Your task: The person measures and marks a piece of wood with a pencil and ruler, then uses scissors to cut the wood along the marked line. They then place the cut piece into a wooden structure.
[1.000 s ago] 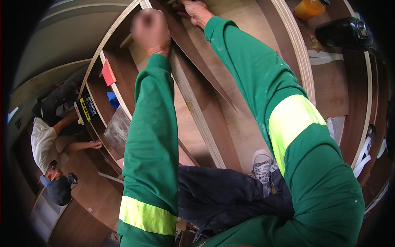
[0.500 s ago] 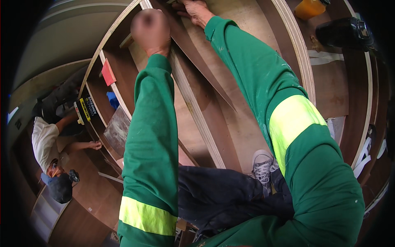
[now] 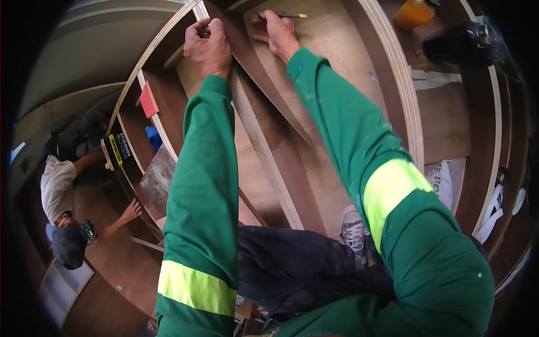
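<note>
1. Left hand (image 3: 208,49) curls at the divider's (image 3: 263,145) upper end; whether it grips cannot be told.
2. Right hand (image 3: 279,35), apart, holds pencil (image 3: 295,16); inner end hidden.
3. Pale board (image 3: 337,50) extends rightward.

The person wears a green top (image 3: 359,314) with long sleeves and snug cuffs (image 3: 217,87). A wide, bright yellow band (image 3: 196,287) goes round the left sleeve (image 3: 205,185) at 7 o'clock, and a matching one round the right sleeve (image 3: 342,121) near 3 o'clock. Pale smudges mark the right sleeve. The left hand (image 3: 209,49) and right hand (image 3: 281,36) are bare. Baggy, dark trousers (image 3: 297,264) show near 6 o'clock, and a grey lace-up sneaker (image 3: 353,233) at 4.
</note>
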The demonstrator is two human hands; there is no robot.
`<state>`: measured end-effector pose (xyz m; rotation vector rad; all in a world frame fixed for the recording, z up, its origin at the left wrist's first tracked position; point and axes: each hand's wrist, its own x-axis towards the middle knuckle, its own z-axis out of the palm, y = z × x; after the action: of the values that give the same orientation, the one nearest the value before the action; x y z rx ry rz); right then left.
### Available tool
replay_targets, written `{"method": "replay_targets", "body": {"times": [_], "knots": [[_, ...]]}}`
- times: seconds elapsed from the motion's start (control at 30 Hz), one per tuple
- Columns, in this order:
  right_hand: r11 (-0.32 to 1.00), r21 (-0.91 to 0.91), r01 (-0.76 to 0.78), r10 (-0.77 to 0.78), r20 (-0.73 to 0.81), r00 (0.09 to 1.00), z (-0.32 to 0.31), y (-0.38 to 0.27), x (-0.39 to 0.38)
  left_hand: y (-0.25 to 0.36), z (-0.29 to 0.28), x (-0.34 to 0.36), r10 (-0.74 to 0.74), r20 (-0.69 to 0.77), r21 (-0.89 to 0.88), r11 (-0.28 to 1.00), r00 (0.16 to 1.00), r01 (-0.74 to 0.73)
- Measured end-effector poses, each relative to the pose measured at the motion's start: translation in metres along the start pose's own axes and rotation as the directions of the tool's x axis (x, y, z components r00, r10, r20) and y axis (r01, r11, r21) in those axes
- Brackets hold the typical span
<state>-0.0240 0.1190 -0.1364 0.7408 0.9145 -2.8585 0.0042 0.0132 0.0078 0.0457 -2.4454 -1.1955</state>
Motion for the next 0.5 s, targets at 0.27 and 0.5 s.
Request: {"method": "replay_targets", "body": {"times": [0.27, 0.5], "knots": [[0.993, -0.112, 0.029, -0.037, -0.071, 0.997, -0.055, -0.017, -0.131, -0.013, -0.011, -0.001, -0.050, -0.026, -0.010, 0.999, 0.998, 0.050], [0.997, -0.077, -0.016, 0.015, -0.018, 1.000, -0.067, -0.029, -0.134, -0.008, -0.007, 0.001, -0.032, -0.037, -0.043, 0.999, 0.999, 0.030]]}}
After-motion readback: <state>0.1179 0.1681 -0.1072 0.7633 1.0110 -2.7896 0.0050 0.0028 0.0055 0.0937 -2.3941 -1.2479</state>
